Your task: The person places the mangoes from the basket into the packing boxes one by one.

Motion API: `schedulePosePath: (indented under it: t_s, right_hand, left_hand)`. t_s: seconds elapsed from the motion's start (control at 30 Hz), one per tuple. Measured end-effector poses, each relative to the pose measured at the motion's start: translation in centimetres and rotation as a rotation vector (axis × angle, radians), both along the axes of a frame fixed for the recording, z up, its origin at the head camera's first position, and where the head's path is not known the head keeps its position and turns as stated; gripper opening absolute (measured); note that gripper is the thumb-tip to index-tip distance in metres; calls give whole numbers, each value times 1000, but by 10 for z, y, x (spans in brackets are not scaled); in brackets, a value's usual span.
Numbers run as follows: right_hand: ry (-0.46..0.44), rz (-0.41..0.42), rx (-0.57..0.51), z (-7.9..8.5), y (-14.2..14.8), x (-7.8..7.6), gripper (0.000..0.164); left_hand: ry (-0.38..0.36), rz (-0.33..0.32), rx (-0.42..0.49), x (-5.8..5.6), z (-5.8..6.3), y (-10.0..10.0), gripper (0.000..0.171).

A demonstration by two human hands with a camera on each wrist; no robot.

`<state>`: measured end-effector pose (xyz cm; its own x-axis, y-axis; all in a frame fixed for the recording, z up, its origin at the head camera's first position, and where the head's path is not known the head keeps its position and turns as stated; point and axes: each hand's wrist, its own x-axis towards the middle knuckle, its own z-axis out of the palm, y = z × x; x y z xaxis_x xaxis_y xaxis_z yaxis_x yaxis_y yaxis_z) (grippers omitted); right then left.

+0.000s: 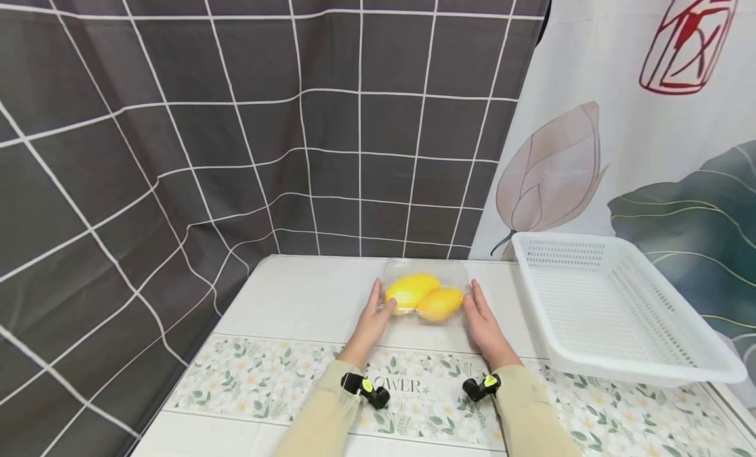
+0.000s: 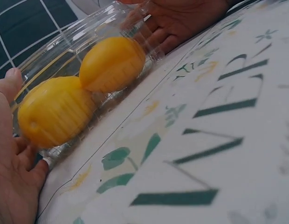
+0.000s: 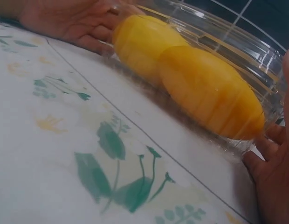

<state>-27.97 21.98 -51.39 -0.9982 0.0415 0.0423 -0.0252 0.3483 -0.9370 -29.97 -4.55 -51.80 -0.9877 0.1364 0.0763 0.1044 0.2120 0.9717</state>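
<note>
My left hand [image 1: 373, 314] and right hand [image 1: 481, 318] press flat, fingers straight, against either end of the clear plastic box [image 1: 426, 273] holding two yellow mangoes [image 1: 422, 296], on the table [image 1: 307, 293] with its floral cloth. Only the head view shows the empty white slotted plastic basket [image 1: 614, 306] to my right. The wrist views show the box's ribbed walls up close. The cloth reads "OWER".
</note>
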Motion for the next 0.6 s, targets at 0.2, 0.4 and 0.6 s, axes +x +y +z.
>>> schedulePosePath:
  t_s: [0.2, 0.4, 0.6]
  right_hand:
    - [-82, -154, 3, 4, -4, -2, 88]
    - [-146, -219, -34, 13, -5, 3, 98]
    - [-285, -144, -148, 21, 2, 5, 91]
  left_hand:
    - [-25, -1, -2, -3, 1, -3, 63]
    - [-117, 98, 37, -4, 6, -6, 62]
    - [-332, 95, 104, -1, 20, -9, 50]
